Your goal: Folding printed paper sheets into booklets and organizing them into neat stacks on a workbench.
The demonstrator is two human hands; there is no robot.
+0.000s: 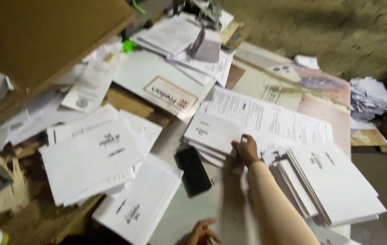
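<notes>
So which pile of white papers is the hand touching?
The middle stack of white booklets, beside the black phone. The right hand grips its edge; the other piles lie untouched.

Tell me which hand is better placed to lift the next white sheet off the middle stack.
Right, probably. The right hand already rests its fingers on the edge of the middle stack of white sheets, arm stretched forward. The left hand sits low at the frame's bottom, apart from any stack, nearest the black phone.

Dim, soft motion blur throughout; white papers (89,159) glare slightly.
</notes>
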